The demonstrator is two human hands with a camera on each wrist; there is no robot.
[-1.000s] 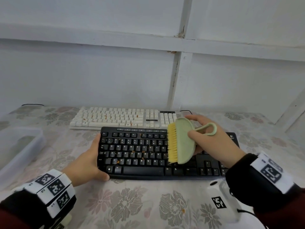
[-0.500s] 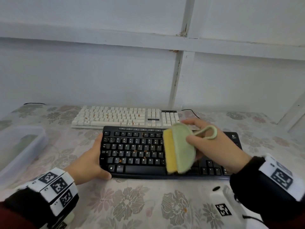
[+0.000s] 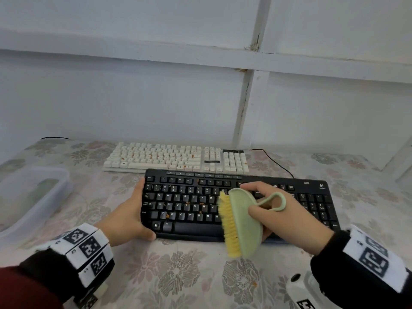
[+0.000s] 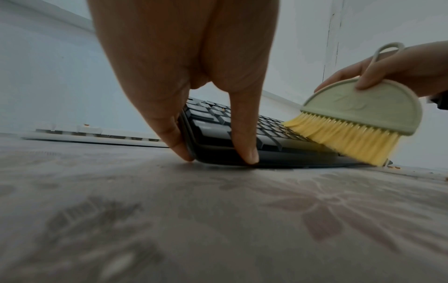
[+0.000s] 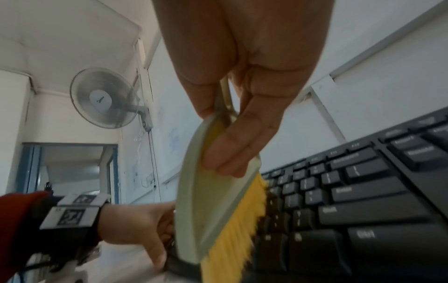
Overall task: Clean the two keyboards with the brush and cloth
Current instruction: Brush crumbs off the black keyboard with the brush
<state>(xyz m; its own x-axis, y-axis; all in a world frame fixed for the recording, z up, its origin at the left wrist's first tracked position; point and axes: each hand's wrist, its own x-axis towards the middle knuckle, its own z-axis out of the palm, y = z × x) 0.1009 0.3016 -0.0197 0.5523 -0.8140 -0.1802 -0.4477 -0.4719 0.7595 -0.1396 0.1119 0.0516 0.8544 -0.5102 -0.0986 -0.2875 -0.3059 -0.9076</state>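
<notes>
- Near keyboard [image 3: 240, 204] lies mid-surface [image 3: 178, 275], toward the front edge.
- Far keyboard [image 3: 176, 158] lies just behind it, shifted left, near the back edge.
- Bin [image 3: 33, 197] sits at the left edge.
- Left hand [image 3: 127, 217] is at the near keyboard's left end.
- Brush [image 3: 242, 224], in the right hand [image 3: 287, 219], is over the near keyboard's front middle.

My brush [image 3: 244, 221] is pale green with yellow bristles [image 3: 229, 228]. The near keyboard [image 3: 240, 204] is black, the far keyboard [image 3: 176, 158] cream-white. The tablecloth [image 3: 178, 275] carries a grey-pink floral print.
</notes>
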